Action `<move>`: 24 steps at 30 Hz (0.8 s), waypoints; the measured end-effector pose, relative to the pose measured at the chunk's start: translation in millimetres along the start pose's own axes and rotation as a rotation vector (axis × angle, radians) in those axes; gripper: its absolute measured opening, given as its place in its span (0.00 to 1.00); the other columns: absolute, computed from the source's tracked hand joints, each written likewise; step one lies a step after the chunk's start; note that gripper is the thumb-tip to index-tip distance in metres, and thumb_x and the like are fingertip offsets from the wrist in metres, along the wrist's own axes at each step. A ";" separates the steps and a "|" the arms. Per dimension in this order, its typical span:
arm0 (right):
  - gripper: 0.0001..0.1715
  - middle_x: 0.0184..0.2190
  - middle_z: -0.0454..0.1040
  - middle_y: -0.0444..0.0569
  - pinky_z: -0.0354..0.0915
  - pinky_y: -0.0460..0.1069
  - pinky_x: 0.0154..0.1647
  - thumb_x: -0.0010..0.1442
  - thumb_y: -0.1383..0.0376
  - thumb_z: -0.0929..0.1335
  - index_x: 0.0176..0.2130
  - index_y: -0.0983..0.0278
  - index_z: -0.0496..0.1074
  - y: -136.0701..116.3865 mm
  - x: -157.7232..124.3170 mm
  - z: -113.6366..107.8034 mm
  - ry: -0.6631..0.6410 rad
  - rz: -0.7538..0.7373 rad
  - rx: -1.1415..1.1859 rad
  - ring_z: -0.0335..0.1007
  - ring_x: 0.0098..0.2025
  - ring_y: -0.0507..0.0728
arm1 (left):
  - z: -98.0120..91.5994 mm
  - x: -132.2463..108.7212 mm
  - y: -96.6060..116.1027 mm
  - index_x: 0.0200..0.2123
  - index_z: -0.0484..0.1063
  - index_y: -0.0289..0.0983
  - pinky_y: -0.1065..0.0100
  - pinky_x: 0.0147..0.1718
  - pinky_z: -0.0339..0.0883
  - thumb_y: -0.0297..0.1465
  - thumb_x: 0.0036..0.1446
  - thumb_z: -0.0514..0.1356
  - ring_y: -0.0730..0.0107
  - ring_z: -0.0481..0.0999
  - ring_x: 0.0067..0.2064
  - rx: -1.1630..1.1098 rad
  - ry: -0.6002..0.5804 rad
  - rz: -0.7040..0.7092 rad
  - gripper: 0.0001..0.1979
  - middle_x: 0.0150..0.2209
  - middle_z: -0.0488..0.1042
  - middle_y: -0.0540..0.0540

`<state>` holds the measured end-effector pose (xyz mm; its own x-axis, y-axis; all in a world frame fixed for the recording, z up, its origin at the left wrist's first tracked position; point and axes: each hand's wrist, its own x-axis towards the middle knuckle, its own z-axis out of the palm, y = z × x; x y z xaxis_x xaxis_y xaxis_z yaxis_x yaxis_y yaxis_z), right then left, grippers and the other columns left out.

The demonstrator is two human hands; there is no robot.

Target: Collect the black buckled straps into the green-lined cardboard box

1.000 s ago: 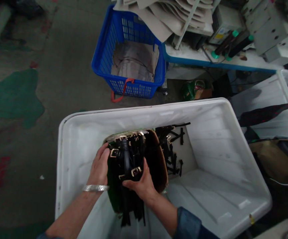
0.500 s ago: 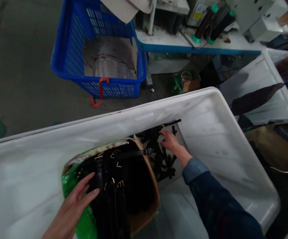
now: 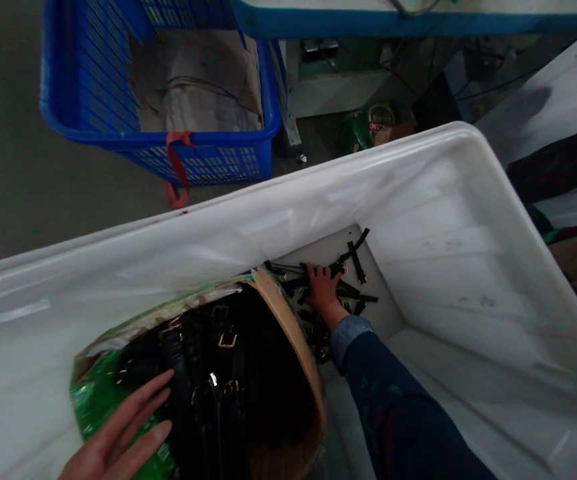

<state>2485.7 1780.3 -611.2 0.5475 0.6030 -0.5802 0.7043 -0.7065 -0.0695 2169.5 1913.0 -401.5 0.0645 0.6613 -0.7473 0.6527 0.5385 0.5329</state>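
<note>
A big white plastic tub fills the view. Inside it a brown cardboard box with green print holds several black straps with gold buckles. My left hand lies flat with fingers stretched out on the box's near left edge, touching the straps. My right hand, in a blue denim sleeve, reaches down to the tub floor beyond the box. Its fingers are curled over a heap of loose black straps there. Whether they grip any is hidden.
A blue plastic basket with grey sheets and a red strap stands on the grey floor behind the tub. A blue-edged bench runs along the top. A green can lies under it. Another white tub sits at the right.
The view has dropped lower into the tub. My right hand left the box's straps and reached down to the loose straps on the tub floor. My left hand slid to the box's near edge.
</note>
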 end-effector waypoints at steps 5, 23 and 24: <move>0.35 0.52 0.72 0.64 0.51 0.62 0.63 0.55 0.67 0.70 0.60 0.69 0.60 9.0 -22.5 7.6 -0.103 0.062 0.068 0.67 0.56 0.67 | 1.5 -8.4 6.5 0.46 0.78 0.51 0.42 0.62 0.54 0.52 0.37 0.70 0.40 0.65 0.63 0.003 -0.071 0.000 0.30 0.51 0.78 0.45; 0.12 0.17 0.65 0.37 0.60 0.46 0.21 0.39 0.67 0.69 0.29 0.62 0.65 14.7 -124.2 -161.2 -0.083 0.307 1.147 0.64 0.19 0.52 | -2.6 -35.0 56.5 0.51 0.75 0.44 0.44 0.64 0.53 0.48 0.41 0.69 0.45 0.64 0.64 -0.023 -0.252 0.028 0.32 0.58 0.72 0.40; 0.13 0.16 0.62 0.35 0.59 0.46 0.19 0.39 0.67 0.70 0.29 0.62 0.65 3.7 -140.9 -183.1 -0.126 0.322 1.240 0.61 0.17 0.51 | -1.8 -37.4 59.4 0.51 0.74 0.43 0.45 0.64 0.54 0.47 0.42 0.68 0.46 0.64 0.63 -0.045 -0.247 0.037 0.32 0.57 0.72 0.40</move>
<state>2493.9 1760.6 -381.1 0.5196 0.3510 -0.7790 -0.3765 -0.7244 -0.5775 2204.4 1921.2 -341.1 0.2742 0.5365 -0.7981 0.6123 0.5426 0.5751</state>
